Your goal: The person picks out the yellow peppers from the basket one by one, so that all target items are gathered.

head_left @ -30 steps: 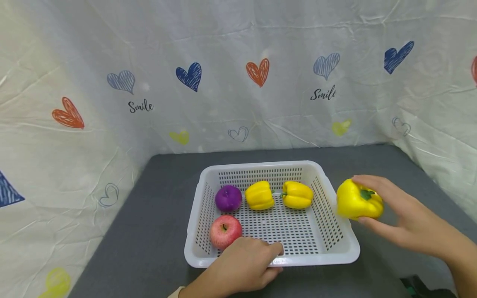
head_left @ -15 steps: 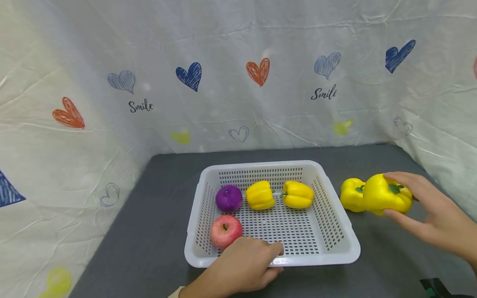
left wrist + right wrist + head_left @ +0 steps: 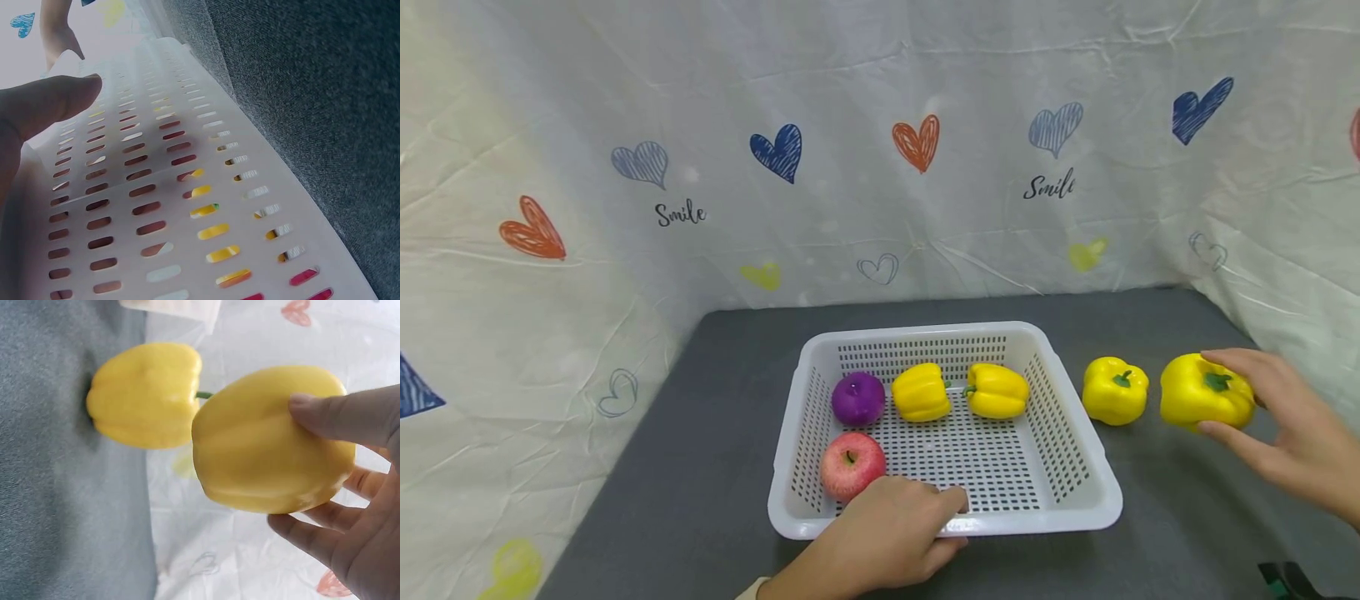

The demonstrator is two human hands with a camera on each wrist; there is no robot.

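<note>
My right hand (image 3: 1292, 425) holds a yellow bell pepper (image 3: 1202, 390) between thumb and fingers, above the table's right side. In the right wrist view the thumb lies on one side of this held pepper (image 3: 269, 444), with fingers on the other. A second yellow pepper (image 3: 1115, 391) stands on the table between it and the basket. My left hand (image 3: 887, 533) grips the front rim of a white perforated basket (image 3: 1037, 522). Inside the basket are a purple round vegetable (image 3: 858, 398), a red apple (image 3: 852, 465) and two yellow peppers, one left (image 3: 921, 392) and one right (image 3: 997, 391).
The dark grey table (image 3: 700, 467) extends around the basket. A pale curtain (image 3: 835, 67) printed with hearts hangs behind and along the sides. At the lower right corner a small black object (image 3: 1285, 579) shows in part.
My right hand has carried its pepper rightward, away from the basket's right side. The pepper standing on the table, hidden at first, is now in full view. The left hand stays at the rim.
</note>
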